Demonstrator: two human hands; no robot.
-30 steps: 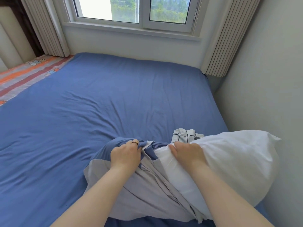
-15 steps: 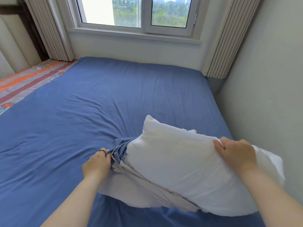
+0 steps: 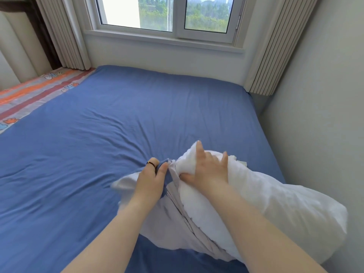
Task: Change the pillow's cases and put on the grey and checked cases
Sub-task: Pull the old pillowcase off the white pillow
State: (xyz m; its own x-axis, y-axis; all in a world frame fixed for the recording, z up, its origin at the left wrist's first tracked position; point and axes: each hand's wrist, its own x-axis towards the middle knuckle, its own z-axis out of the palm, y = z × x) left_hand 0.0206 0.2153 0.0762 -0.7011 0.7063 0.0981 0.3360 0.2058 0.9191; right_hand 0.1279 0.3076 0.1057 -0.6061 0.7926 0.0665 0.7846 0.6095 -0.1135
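Note:
A bare white pillow [image 3: 285,209] lies on the blue bed at the lower right, its near end inside the bunched grey pillow case [image 3: 169,227]. My left hand [image 3: 151,180], with a dark ring on one finger, pinches the open edge of the grey case. My right hand [image 3: 208,170] grips the pillow's far corner beside the case's opening, thumb tucked under and fingers spread on top. A small bit of white cloth with dark lines, the checked case [image 3: 241,162], peeks out behind the pillow.
The blue sheet [image 3: 118,125] covers the bed. A striped orange and grey cover [image 3: 29,93] lies at the far left. A grey wall [image 3: 325,115] stands close on the right. The window [image 3: 167,14] and curtains are at the far end.
My right hand has come back from the pillow's right end to its left corner by the case's opening. My left hand has lifted the case's edge further from me. The pillow has swung back down.

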